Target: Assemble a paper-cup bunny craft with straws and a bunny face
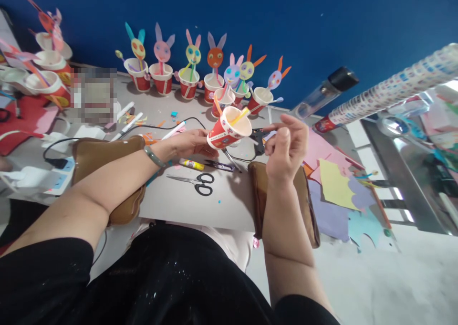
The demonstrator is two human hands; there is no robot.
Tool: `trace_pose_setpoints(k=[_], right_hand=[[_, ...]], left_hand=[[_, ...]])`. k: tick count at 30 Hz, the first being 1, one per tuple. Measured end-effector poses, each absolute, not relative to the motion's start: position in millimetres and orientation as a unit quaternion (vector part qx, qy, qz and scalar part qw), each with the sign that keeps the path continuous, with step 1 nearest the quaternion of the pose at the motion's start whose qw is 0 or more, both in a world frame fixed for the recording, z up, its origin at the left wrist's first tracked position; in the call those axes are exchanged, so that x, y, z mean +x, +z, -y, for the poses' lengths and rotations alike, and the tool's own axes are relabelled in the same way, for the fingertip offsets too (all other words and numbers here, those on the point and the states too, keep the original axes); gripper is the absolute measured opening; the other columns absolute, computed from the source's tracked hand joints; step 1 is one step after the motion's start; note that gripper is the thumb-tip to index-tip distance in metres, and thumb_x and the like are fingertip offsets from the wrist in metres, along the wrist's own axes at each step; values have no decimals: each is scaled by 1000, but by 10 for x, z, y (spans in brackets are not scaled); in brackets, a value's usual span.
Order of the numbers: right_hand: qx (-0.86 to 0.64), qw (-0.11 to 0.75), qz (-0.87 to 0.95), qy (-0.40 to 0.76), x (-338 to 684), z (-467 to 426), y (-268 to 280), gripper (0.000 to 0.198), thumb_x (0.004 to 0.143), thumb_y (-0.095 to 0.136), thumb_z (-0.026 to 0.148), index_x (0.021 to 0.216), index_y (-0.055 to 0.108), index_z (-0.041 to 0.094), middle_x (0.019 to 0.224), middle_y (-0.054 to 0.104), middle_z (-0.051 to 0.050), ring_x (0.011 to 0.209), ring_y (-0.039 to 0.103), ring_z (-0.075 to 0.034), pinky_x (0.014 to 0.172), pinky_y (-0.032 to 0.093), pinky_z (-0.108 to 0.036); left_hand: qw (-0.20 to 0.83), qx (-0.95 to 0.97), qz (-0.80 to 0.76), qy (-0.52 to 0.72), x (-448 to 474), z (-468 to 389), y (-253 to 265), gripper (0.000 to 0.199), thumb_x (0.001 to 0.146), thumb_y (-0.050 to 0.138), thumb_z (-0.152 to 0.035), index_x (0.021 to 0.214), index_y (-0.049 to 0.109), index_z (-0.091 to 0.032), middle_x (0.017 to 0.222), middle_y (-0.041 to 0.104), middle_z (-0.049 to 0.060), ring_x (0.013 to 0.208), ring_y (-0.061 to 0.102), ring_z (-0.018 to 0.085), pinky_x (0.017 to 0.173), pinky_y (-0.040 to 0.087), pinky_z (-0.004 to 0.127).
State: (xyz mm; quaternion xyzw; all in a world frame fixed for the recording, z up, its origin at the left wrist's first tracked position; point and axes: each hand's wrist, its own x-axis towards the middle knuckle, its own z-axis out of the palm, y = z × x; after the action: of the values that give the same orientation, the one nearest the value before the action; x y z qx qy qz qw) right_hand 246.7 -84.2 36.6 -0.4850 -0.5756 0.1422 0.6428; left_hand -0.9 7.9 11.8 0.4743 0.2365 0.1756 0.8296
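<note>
My left hand (193, 143) grips a red and white paper cup (222, 133) near its base. The cup is tilted with its mouth up and to the right; an orange strip and a yellow strip stick up at its rim. To the right of the cup is my right hand (286, 146), its fingers apart and partly bent, with no held thing visible. A dark device (258, 141) with a cable lies just beyond its fingertips; I cannot make out its kind. Below the cup on the table lie scissors (195, 181) with black handles, a yellow glue stick (192, 164) and a dark pen-like tool (220, 165).
Several red cups (188, 84) with paper rabbit heads line the blue wall. Brown cushions (109, 172) lie under both forearms. At right are coloured paper sheets (338, 184), a long stack of cups (393, 84) and a clear tube (318, 98). A power strip (64, 174) is at left.
</note>
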Motion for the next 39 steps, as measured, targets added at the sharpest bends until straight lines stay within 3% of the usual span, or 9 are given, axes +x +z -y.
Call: trace_pose_setpoints(k=[4, 8, 11, 15, 22, 30, 36, 39], right_hand=[[-505, 651, 523, 219, 2443, 715, 216, 33, 98, 65, 57, 118, 62, 31, 91, 70, 0, 52, 50, -10, 49, 42, -28], [-504, 596, 553, 292, 2263, 702, 130, 46, 82, 82, 51, 117, 62, 29, 101, 74, -2, 73, 65, -15, 65, 55, -31], [-505, 554, 577, 324, 2125, 728, 96, 59, 72, 90, 56, 116, 62, 27, 108, 76, -5, 88, 71, -19, 76, 58, -35], [-523, 539, 568, 337, 2013, 750, 65, 64, 65, 94, 63, 108, 65, 25, 104, 77, -6, 89, 72, -23, 84, 60, -41], [-527, 542, 563, 334, 1974, 759, 70, 57, 66, 94, 61, 100, 68, 24, 94, 78, -4, 86, 72, -23, 87, 61, -43], [-488, 536, 559, 402, 1999, 798, 190, 57, 66, 96, 59, 103, 70, 24, 106, 81, -7, 98, 76, -26, 97, 61, -46], [-467, 523, 579, 415, 2014, 812, 225, 55, 67, 95, 60, 100, 71, 23, 99, 81, -6, 93, 75, -26, 94, 61, -45], [-474, 523, 593, 388, 2009, 804, 227, 57, 67, 93, 62, 104, 71, 24, 106, 81, -7, 99, 75, -27, 99, 59, -47]], left_hand=[[833, 439, -254, 222, 69, -93, 28, 45, 69, 97, -38, 102, 78, -15, 105, 82, 9, 82, 77, 17, 88, 62, 34], [839, 411, -263, 241, 135, -58, -43, 39, 71, 96, -32, 101, 76, -17, 97, 81, 5, 79, 76, 15, 85, 61, 32], [845, 408, -252, 236, 160, -18, -69, 42, 69, 98, -32, 101, 75, -16, 92, 79, 5, 79, 75, 15, 87, 61, 34], [845, 426, -239, 219, 171, 18, -74, 48, 67, 100, -36, 102, 76, -14, 89, 78, 5, 80, 75, 16, 86, 60, 35], [847, 432, -234, 205, 175, 35, -82, 48, 66, 101, -39, 99, 76, -13, 85, 78, 6, 80, 75, 17, 86, 59, 35], [861, 432, -204, 173, 158, 68, -74, 38, 73, 96, -37, 96, 76, -15, 90, 78, 7, 84, 74, 17, 93, 59, 38], [865, 449, -169, 146, 114, 75, -58, 43, 72, 95, -48, 96, 77, -17, 86, 79, 8, 81, 74, 18, 94, 60, 40], [855, 469, -166, 148, 97, 74, -18, 46, 70, 95, -52, 94, 78, -17, 88, 80, 9, 85, 75, 20, 94, 61, 40]])
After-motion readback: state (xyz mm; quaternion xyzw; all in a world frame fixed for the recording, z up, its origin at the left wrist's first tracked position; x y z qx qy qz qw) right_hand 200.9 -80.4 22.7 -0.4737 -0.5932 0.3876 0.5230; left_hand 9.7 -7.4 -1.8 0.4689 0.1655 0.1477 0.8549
